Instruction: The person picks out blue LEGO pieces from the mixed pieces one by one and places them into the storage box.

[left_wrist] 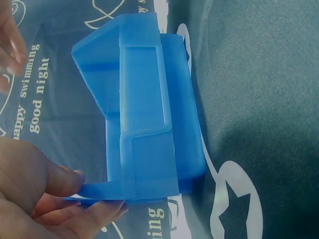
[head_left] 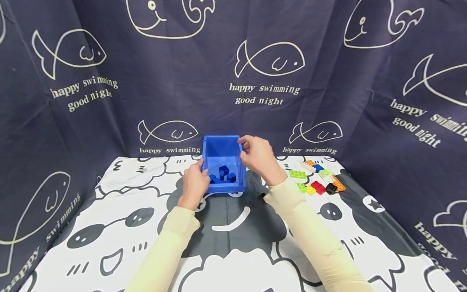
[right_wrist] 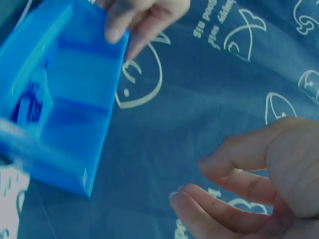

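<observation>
A blue plastic storage bin [head_left: 223, 187] with a sloped open front is near the back of the cloth. Several dark blue toy bricks [head_left: 224, 170] lie inside it, near its low front lip. My left hand [head_left: 193, 186] pinches the bin's left side wall, thumb on one face and fingers on the other, as the left wrist view shows on the bin [left_wrist: 144, 89]. Beside the right wall is my right hand [head_left: 260, 158]. In the right wrist view this hand [right_wrist: 249, 179] holds nothing, its fingers loosely bent and apart from the bin.
Loose toy bricks in several colours lie to the right, among them a lime green brick [head_left: 298, 174], a red brick [head_left: 318, 187], a black brick [head_left: 331, 188] and an orange piece [head_left: 339, 184]. A dark blue printed curtain [head_left: 211, 97] hangs behind the patterned cloth [head_left: 120, 227].
</observation>
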{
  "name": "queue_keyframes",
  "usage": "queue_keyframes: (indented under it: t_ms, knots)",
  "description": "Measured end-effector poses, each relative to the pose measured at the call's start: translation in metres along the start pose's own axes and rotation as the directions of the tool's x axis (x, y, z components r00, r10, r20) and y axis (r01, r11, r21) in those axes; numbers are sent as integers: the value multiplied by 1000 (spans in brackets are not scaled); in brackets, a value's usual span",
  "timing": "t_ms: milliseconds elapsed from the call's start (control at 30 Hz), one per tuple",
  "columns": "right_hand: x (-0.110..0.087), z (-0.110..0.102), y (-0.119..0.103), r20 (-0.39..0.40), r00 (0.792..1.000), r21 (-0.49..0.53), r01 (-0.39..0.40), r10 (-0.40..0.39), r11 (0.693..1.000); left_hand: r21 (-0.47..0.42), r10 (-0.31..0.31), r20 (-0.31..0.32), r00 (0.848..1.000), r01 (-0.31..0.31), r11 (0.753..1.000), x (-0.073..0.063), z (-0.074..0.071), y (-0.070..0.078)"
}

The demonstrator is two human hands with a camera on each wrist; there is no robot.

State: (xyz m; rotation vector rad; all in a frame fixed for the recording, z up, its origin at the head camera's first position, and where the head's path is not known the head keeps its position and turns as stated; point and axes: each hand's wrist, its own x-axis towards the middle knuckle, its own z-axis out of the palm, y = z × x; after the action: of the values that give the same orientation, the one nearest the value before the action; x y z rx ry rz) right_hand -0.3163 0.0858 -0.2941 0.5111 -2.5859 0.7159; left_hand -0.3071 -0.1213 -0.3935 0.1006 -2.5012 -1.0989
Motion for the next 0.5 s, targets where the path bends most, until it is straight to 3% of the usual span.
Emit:
queue_keyframes:
  t_ms: [167,500]
  knots:
    - [-5,-19,25,-73,997,-32,6,-8,999,-7,6,1,1000,-6,1000,0,1,-1]
    - [-18,-44,86,-71,992,-67,-112,108,991,6,17,-6,1000,-17,1000,-1,1,1]
